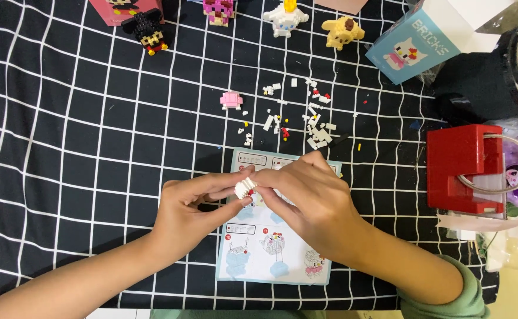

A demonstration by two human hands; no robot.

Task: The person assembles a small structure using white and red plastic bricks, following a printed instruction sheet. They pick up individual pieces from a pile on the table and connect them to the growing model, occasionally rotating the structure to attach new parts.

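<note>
Two hands, one small brick piece, four finished figures.
Left hand and right hand fingertips pinching white brick piece, red-flecked, above instruction sheet.

I see an even, bright light from above, with only soft, short shadows under my hands on the sheet. The cloth is sharp and its white lines bend a little near the edges. The white box top at upper right is overexposed.
</note>
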